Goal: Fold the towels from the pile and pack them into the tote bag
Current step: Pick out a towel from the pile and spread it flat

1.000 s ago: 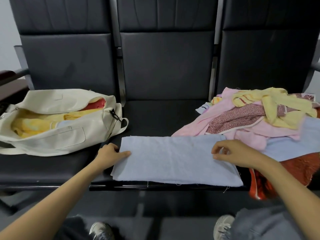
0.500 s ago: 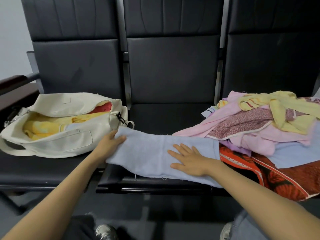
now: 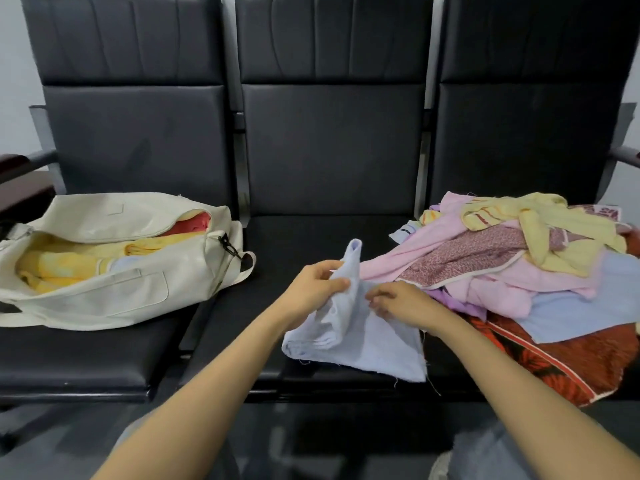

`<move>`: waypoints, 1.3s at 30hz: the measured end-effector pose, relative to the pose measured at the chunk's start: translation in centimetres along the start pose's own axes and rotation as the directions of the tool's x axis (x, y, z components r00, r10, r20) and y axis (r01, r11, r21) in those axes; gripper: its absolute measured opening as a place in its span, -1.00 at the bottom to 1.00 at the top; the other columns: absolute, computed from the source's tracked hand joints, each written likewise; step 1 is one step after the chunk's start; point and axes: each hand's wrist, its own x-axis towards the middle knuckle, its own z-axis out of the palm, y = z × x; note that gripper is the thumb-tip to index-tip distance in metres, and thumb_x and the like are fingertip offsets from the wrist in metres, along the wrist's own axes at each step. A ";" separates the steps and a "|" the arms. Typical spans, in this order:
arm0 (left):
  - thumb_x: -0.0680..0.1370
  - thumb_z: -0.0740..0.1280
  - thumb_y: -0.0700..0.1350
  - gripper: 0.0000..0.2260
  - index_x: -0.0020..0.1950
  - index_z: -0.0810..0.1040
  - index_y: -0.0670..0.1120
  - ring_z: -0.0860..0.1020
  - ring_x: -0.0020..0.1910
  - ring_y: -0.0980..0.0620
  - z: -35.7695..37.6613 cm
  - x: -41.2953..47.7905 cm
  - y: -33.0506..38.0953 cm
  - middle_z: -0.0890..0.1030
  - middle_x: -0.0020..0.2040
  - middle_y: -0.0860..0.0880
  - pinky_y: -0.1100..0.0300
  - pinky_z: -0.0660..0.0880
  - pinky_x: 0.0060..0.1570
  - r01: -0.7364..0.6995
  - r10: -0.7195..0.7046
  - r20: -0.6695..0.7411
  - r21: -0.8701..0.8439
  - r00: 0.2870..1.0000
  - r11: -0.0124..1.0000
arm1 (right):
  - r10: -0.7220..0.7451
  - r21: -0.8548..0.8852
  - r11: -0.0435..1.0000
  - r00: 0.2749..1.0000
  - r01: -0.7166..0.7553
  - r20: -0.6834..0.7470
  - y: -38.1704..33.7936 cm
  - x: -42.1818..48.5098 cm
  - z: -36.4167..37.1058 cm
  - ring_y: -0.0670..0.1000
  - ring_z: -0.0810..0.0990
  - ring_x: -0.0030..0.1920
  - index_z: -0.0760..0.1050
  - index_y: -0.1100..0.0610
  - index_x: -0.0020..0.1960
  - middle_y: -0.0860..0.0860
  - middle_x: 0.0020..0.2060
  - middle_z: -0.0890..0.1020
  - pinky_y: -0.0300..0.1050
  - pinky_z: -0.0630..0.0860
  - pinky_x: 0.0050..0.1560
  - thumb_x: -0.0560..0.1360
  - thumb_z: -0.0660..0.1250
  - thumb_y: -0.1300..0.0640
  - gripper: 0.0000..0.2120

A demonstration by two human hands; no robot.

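The left forearm (image 3: pixel 207 379) and right forearm (image 3: pixel 509 375) are bare; the trousers (image 3: pixel 485 457) look grey-blue.

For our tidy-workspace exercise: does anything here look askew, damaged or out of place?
The red patterned towel under the pile hangs over the front edge of the bench. The light blue towel being folded has loose threads along its hem.

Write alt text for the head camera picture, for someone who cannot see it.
A person's left hand and right hand grip a half-folded pale blue towel on the middle seat of three black chairs. An open cream tote bag holding packed towels lies on the left seat; a pile of unfolded towels lies to the right.
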 end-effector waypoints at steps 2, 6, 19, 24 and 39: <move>0.55 0.33 -0.17 -0.75 0.22 0.56 -0.05 0.60 -0.17 0.00 1.7 0.5 -0.1 0.63 -0.08 -0.05 0.22 0.50 -0.16 0.009 -0.010 0.032 0.017 0.999 1.000 | 0.146 0.281 0.951 0.989 -0.131 -0.035 0.6 -0.3 -1.1 0.04 0.57 -0.24 0.50 0.34 0.21 0.14 -0.17 0.61 -0.17 0.52 -0.16 0.60 0.11 0.31 -0.72; 0.59 0.31 -0.12 -0.73 0.28 0.51 -0.10 0.46 -0.27 0.10 4.7 1.0 -0.5 0.54 -0.10 -0.01 0.38 0.38 -0.34 0.040 -0.049 0.126 0.070 0.991 0.997 | 0.250 0.419 0.877 0.968 -0.237 0.023 1.3 -1.7 -2.2 0.07 0.60 -0.24 0.47 0.33 0.23 0.20 -0.14 0.61 -0.18 0.53 -0.25 0.63 0.12 0.17 -0.70; 0.51 0.33 -0.17 -0.75 0.19 0.52 -0.07 0.52 0.02 -0.01 1.1 1.4 -3.2 0.52 0.16 -0.06 0.22 0.45 0.00 0.121 -0.010 -0.188 0.589 0.982 0.799 | 0.250 0.177 0.955 0.968 -0.240 -0.037 2.4 -2.1 -1.4 0.17 0.63 -0.01 0.49 0.17 0.11 0.17 0.04 0.62 0.14 0.63 -0.06 0.47 0.27 0.38 -0.74; 0.45 0.43 0.06 -0.70 -0.18 0.42 -0.12 0.47 -0.16 0.01 -0.4 1.4 -3.4 0.42 -0.18 0.01 0.25 0.33 -0.28 0.353 -0.275 -0.222 0.570 0.935 0.742 | 0.264 0.091 0.961 0.964 -0.262 -0.013 2.1 -2.6 -1.7 0.17 0.65 -0.03 0.47 0.18 0.17 0.17 0.08 0.62 0.06 0.64 -0.11 0.46 0.22 0.36 -0.69; 0.46 0.40 -0.24 -0.70 0.19 0.57 -0.18 0.63 0.09 -0.18 -1.3 -1.6 1.2 0.65 0.09 -0.20 -0.05 0.57 0.01 0.312 -0.276 0.144 -0.411 0.950 0.857 | 0.115 -0.043 0.991 0.969 -0.128 -0.219 -0.8 -1.3 1.2 0.02 0.43 -0.02 0.32 0.10 -0.09 -0.01 -0.19 0.43 -0.12 0.35 -0.04 0.60 0.18 -0.05 -0.78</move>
